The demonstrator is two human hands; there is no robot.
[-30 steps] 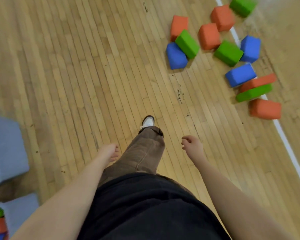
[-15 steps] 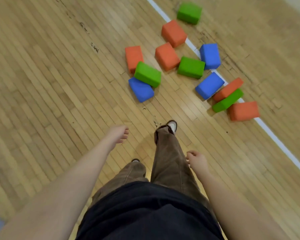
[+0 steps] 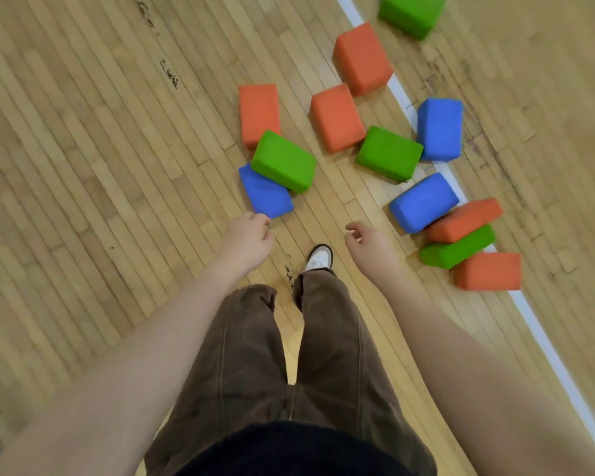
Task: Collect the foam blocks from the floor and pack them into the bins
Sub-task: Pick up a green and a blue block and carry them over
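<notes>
Several foam blocks in orange, green and blue lie scattered on the wooden floor ahead of me. Nearest is a blue block (image 3: 266,195) with a green block (image 3: 283,161) leaning on it and an orange block (image 3: 258,112) behind. My left hand (image 3: 246,240) hangs just in front of the blue block's near corner, fingers loosely curled, holding nothing. My right hand (image 3: 370,247) is also empty with relaxed fingers, left of another blue block (image 3: 423,202). That one leans on a stack of orange (image 3: 464,219), green (image 3: 457,247) and orange (image 3: 488,271) blocks. No bin is in view.
A white painted line (image 3: 536,328) runs diagonally across the floor through the blocks. My legs in brown trousers and one white shoe (image 3: 319,257) stand between my hands. More blocks, orange (image 3: 362,58), green (image 3: 411,13) and blue (image 3: 439,128), lie farther away.
I have walked closer to the blocks, which now fill the upper view. Both hands have come forward towards the nearest blocks. The grey bins at the left have left the view.
</notes>
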